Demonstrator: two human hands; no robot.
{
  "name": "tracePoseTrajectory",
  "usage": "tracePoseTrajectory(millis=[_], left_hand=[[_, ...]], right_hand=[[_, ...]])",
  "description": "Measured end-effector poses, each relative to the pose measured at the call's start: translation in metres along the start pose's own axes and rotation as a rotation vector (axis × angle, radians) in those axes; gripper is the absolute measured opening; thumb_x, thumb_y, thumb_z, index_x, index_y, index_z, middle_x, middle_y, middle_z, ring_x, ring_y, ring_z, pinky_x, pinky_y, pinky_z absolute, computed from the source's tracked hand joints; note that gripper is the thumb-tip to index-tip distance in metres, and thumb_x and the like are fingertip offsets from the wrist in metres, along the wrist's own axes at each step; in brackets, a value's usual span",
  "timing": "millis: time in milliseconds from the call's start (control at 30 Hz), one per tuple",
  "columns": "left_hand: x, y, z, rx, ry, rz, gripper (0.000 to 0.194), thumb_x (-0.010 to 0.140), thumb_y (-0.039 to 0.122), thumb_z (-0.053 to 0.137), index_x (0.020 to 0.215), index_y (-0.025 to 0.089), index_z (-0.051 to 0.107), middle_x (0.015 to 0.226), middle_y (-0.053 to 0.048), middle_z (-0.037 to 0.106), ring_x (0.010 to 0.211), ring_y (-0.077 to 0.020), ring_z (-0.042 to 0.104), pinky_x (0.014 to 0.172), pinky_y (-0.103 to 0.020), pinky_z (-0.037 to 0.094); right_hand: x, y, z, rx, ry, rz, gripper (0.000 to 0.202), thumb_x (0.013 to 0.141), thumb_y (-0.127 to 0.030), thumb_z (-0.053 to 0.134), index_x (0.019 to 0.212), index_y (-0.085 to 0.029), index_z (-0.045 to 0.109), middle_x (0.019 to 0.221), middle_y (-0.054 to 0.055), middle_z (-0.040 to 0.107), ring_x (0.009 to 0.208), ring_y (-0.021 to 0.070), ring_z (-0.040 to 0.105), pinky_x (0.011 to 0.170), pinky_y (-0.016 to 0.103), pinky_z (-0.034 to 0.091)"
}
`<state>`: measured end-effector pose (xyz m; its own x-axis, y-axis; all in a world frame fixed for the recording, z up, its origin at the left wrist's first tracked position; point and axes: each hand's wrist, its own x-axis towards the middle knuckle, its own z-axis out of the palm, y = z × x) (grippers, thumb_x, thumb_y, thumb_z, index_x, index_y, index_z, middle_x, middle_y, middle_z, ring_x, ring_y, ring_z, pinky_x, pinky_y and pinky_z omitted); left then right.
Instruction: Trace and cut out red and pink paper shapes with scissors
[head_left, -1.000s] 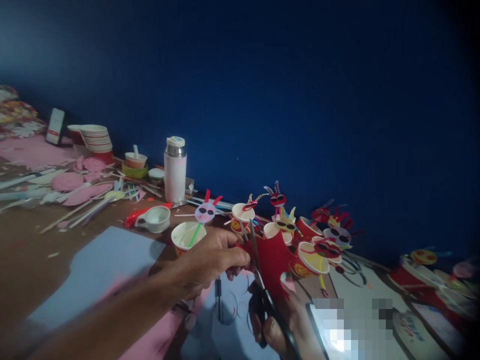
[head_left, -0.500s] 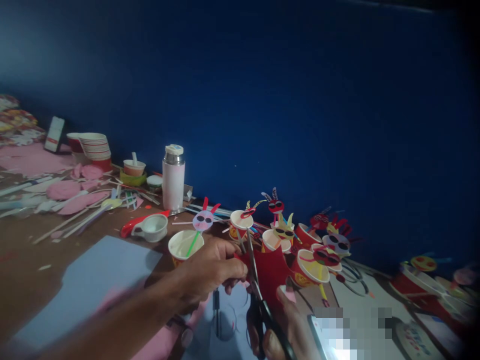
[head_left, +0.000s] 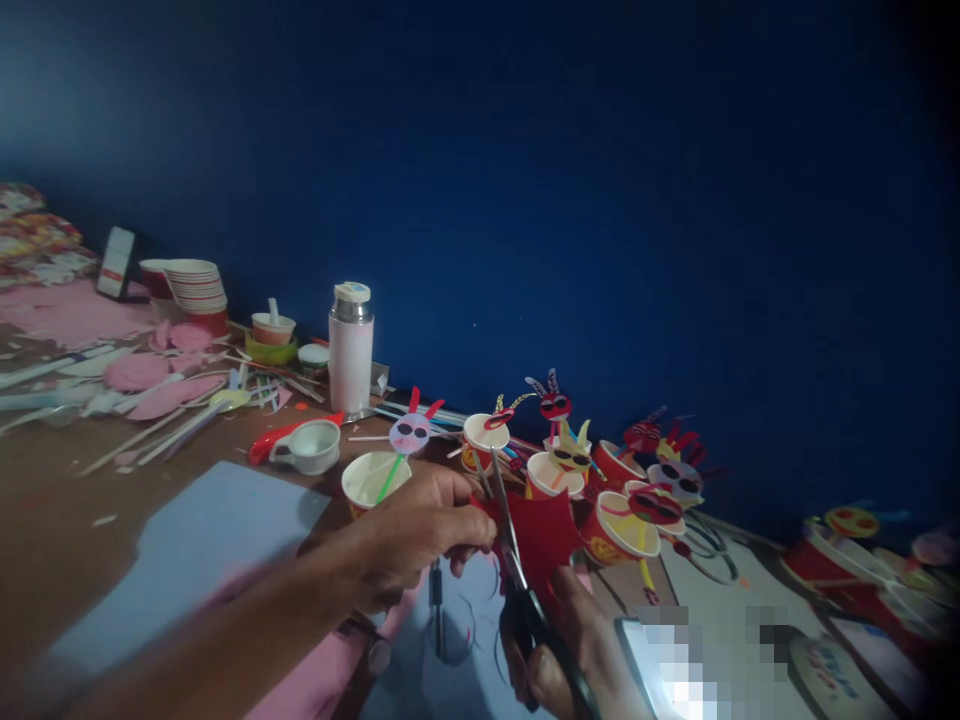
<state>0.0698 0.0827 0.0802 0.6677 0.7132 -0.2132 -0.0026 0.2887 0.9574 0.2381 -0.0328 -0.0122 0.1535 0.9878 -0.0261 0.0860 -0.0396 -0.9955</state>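
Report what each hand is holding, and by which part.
Right hand: black-handled scissors, by the handles. Left hand: red sheet, pinched at its left edge.

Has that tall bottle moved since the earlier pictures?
No. The bottle keeps its spot behind and right of the handled cup; the whole view shifted slightly.

Left hand (head_left: pixel 431 525) pinching, right hand (head_left: pixel 559 650) gripping

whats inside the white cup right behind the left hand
A green straw stands in the white cup, slanting up to a pale bunny-eared face. The near part of the cup is covered by the left hand, so anything low inside there cannot be seen.
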Motion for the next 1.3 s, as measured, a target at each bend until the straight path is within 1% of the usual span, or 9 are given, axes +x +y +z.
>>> tracePoseTrajectory(millis=[167,367,433,600,733,833,1033,1200,1300], left_hand=[[0.002,-0.002,0.000,-0.030,-0.015,0.020,0.005,0.060,0.018,0.057,0.056,0.015,0.057,0.047,0.003,0.052,0.040,-0.0065,0.043,0.038,-0.018,0.032],[0.002,-0.007,0.002,-0.068,-0.011,0.071,0.014,0.065,0.027,0.060,0.060,0.014,0.058,0.054,0.002,0.055,0.045,-0.0067,0.044,0.042,-0.019,0.036],[0.000,-0.006,0.004,-0.031,-0.002,0.090,0.018,0.068,0.031,0.060,0.064,0.014,0.059,0.056,0.002,0.056,0.047,-0.0067,0.045,0.044,-0.018,0.035],[-0.005,0.001,0.011,0.007,0.037,0.156,0.020,0.069,0.034,0.060,0.067,0.014,0.060,0.058,0.002,0.055,0.050,-0.0064,0.044,0.048,-0.018,0.034],[-0.004,-0.001,0.013,0.013,0.117,0.138,0.020,0.067,0.034,0.060,0.062,0.015,0.057,0.057,0.002,0.055,0.049,-0.0068,0.042,0.049,-0.020,0.032],[-0.003,-0.002,0.011,0.037,0.139,0.124,0.016,0.065,0.030,0.059,0.061,0.015,0.056,0.054,0.002,0.053,0.049,-0.0081,0.043,0.050,-0.021,0.033],[-0.004,0.000,0.006,0.056,0.110,0.109,0.013,0.064,0.027,0.057,0.062,0.015,0.055,0.052,0.002,0.053,0.049,-0.0080,0.042,0.049,-0.021,0.031],[-0.004,0.001,0.004,0.077,0.101,0.095,0.012,0.064,0.024,0.055,0.069,0.014,0.059,0.053,0.003,0.054,0.047,-0.0075,0.042,0.047,-0.021,0.030],[-0.004,0.002,0.003,0.072,0.076,0.085,0.009,0.065,0.022,0.054,0.066,0.014,0.058,0.051,0.004,0.052,0.044,-0.0064,0.041,0.044,-0.020,0.029]], right_hand=[[0.001,-0.003,-0.002,-0.011,-0.023,0.015,0.072,0.058,-0.067,0.070,0.108,-0.019,0.052,0.070,0.005,0.062,0.064,0.0213,0.061,0.061,0.033,0.052],[0.001,-0.003,0.002,0.009,0.051,0.008,0.086,0.049,-0.060,0.079,0.117,-0.019,0.049,0.089,0.011,0.064,0.081,0.0268,0.064,0.065,0.032,0.053],[0.002,-0.004,0.002,0.018,0.056,-0.013,0.082,0.050,-0.060,0.079,0.116,-0.019,0.050,0.085,0.010,0.064,0.080,0.0269,0.064,0.062,0.031,0.053],[0.003,-0.008,0.001,0.053,0.007,-0.052,0.063,0.064,-0.061,0.069,0.108,-0.020,0.052,0.066,0.004,0.061,0.058,0.0207,0.060,0.052,0.030,0.049],[0.002,-0.008,0.003,0.026,0.044,-0.062,0.059,0.061,-0.058,0.074,0.103,-0.020,0.055,0.068,0.005,0.062,0.062,0.0211,0.061,0.056,0.031,0.050],[0.002,-0.008,0.005,0.022,0.044,-0.061,0.057,0.060,-0.058,0.075,0.097,-0.019,0.056,0.071,0.006,0.062,0.065,0.0218,0.061,0.056,0.030,0.050],[0.001,-0.009,0.007,0.049,0.008,-0.063,0.052,0.060,-0.056,0.075,0.090,-0.018,0.056,0.075,0.007,0.063,0.056,0.0170,0.057,0.052,0.029,0.047],[0.000,-0.008,0.007,0.029,-0.008,-0.087,0.053,0.061,-0.057,0.074,0.094,-0.018,0.058,0.075,0.008,0.063,0.059,0.0190,0.058,0.055,0.031,0.049],[0.006,-0.007,0.004,0.009,-0.049,-0.066,0.062,0.053,-0.057,0.078,0.099,-0.019,0.061,0.077,0.008,0.063,0.066,0.0222,0.061,0.058,0.031,0.050]])
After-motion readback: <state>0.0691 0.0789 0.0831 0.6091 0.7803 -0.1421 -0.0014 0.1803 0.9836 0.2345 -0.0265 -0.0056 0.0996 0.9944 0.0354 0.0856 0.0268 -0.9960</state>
